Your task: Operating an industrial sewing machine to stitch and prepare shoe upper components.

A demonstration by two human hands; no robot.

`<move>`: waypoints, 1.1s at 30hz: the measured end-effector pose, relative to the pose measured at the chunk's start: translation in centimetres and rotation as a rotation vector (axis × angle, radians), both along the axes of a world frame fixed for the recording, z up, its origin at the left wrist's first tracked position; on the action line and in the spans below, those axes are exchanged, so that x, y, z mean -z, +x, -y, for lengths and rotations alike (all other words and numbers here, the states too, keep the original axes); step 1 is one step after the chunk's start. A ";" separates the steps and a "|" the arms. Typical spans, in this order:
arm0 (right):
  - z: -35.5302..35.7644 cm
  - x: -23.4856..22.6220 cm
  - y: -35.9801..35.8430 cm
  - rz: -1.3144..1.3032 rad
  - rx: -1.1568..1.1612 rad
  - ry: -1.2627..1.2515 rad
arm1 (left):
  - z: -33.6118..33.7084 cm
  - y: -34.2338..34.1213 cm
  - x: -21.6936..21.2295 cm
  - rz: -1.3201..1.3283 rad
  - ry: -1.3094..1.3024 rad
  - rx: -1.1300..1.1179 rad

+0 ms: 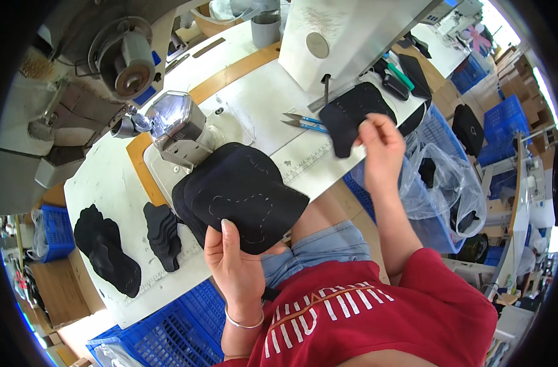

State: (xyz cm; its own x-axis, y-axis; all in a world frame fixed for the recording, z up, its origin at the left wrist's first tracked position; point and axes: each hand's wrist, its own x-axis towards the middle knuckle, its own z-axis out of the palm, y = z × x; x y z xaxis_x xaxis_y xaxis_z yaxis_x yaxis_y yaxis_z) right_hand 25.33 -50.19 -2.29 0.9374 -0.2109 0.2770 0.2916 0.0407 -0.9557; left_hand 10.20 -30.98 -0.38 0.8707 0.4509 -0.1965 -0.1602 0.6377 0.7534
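**Pinching two black fabric pieces at a sewing table**

Gripped between thumb and fingers of the left hand (233, 260), a stack of large black fabric panels (245, 196) with chalk-like stitch outlines lies at the near table edge, just before the sewing machine head (175, 125). The right hand (380, 144), arm reaching forward with wrist bent, pinches closed on the edge of a smaller black fabric piece (349, 116) lifted off a pile at the table's right end.

This looks like the pairing step: a small piece being brought toward the panel. Judging from this, the next move calls for laying it squarely on the chalk outline.

Blue-handled thread snips (303, 122) lie just beside the small piece. More black cut pieces (108, 251) sit stacked on the white table (117, 183) to the left. Blue plastic crates (169, 333) stand below.
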 end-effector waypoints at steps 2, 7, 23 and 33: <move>2.7 0.9 2.6 0.027 0.096 -0.054 | -0.1 0.0 0.0 -0.023 0.008 -0.035; 8.9 2.1 7.8 0.028 0.221 0.069 | -0.3 0.0 -0.3 0.037 0.002 0.048; -0.3 -0.6 -4.3 -0.446 -1.298 -0.109 | 0.5 0.0 -0.8 0.049 -0.049 0.018; -7.8 0.6 -8.1 -0.465 -0.769 0.171 | -10.1 -2.2 0.3 -0.482 1.341 -0.460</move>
State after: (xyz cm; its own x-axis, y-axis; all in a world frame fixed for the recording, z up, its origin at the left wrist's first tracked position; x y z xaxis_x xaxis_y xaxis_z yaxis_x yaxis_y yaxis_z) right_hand 17.24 -42.39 -2.89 0.8458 0.5145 -0.1411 -0.2872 0.2163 -0.9331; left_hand 8.01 -20.87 -0.66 0.5797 0.7335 0.3550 0.2779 -0.5874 0.7601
